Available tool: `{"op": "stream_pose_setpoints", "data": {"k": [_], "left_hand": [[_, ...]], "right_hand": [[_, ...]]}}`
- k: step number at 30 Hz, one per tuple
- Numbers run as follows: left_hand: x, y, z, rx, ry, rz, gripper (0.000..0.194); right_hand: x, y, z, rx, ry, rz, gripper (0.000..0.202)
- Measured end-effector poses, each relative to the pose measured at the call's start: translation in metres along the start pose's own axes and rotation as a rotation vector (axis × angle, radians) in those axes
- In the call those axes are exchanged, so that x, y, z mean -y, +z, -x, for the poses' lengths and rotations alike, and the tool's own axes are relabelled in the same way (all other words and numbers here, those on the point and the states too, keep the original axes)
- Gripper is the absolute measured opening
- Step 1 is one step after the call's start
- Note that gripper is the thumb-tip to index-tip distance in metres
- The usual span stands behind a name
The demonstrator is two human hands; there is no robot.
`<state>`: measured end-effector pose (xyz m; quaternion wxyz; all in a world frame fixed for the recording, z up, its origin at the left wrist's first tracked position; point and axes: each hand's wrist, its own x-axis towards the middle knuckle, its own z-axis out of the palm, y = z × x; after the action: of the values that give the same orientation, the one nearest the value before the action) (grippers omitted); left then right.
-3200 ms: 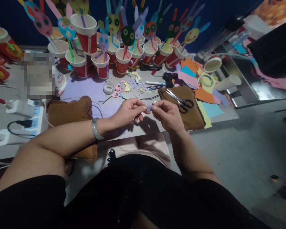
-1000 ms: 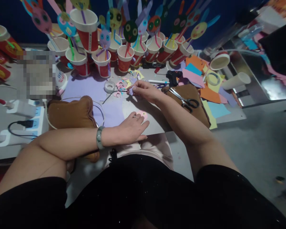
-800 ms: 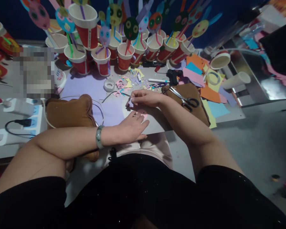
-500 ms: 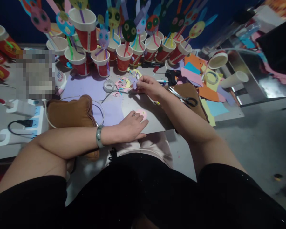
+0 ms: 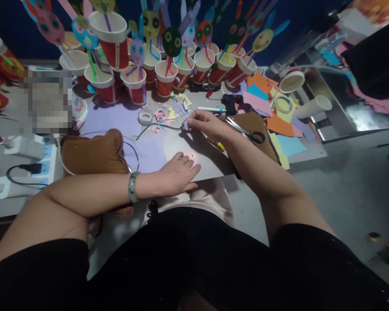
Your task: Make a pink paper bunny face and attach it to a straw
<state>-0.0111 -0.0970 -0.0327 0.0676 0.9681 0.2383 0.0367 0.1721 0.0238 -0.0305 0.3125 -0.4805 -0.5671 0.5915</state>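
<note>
My left hand (image 5: 177, 173) lies flat with its fingers apart near the table's front edge, its fingertips on a pink paper piece (image 5: 192, 156) with a small hole. My right hand (image 5: 205, 123) is further back, thumb and fingers pinched on a small purple paper piece (image 5: 185, 124). Behind it are paper scraps (image 5: 164, 114), a roll of clear tape (image 5: 145, 116) and a white marker (image 5: 209, 109). Black-handled scissors (image 5: 244, 129) rest on a brown pad (image 5: 266, 140) beside my right forearm.
Red paper cups (image 5: 166, 77) with paper rabbit heads on straws line the back. Left are a brown cushion (image 5: 92, 152), cables and a power strip (image 5: 47, 162). Coloured paper sheets (image 5: 280, 125) and a black glue gun (image 5: 231, 103) lie to the right.
My right hand has moved a little toward me with the purple piece, away from the scraps. A small white item shows on the scraps where it was. My left hand stays in place.
</note>
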Motion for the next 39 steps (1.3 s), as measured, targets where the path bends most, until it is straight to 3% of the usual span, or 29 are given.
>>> {"op": "stream_pose_setpoints", "data": {"k": [4,6,11,13,16,20,24,30,34,39], "left_hand": [[0.001,0.002,0.001,-0.019,0.018,-0.021,0.046],[0.0,0.002,0.001,-0.024,0.018,-0.02,0.045],[-0.002,-0.004,0.0,0.02,0.013,-0.007,0.047],[-0.003,-0.006,0.0,0.049,0.008,0.002,0.047],[-0.004,-0.008,-0.001,0.074,0.0,0.01,0.048],[-0.005,-0.007,-0.001,0.03,0.002,-0.02,0.049],[-0.006,-0.006,0.0,0.017,-0.006,-0.043,0.049],[-0.01,-0.014,0.002,0.03,-0.124,-0.1,0.057],[-0.011,-0.018,0.003,0.149,-0.228,-0.122,0.07],[-0.009,-0.014,0.003,0.212,-0.246,-0.117,0.074]], "right_hand": [[0.005,-0.007,0.012,0.294,0.187,0.072,0.026],[0.002,-0.006,0.014,0.365,0.245,0.097,0.029],[-0.005,-0.002,0.004,0.102,0.057,0.127,0.026],[-0.003,-0.005,0.0,0.146,0.043,0.198,0.023],[0.003,-0.011,-0.002,0.344,0.069,0.272,0.022],[0.014,-0.008,-0.005,0.495,0.099,0.341,0.022],[0.022,0.007,-0.01,0.478,0.126,0.548,0.02],[0.023,0.018,-0.009,0.45,-0.043,0.887,0.007],[0.023,0.02,-0.006,0.419,-0.022,0.946,0.005],[0.022,0.015,-0.003,0.396,0.012,0.841,0.003]]}}
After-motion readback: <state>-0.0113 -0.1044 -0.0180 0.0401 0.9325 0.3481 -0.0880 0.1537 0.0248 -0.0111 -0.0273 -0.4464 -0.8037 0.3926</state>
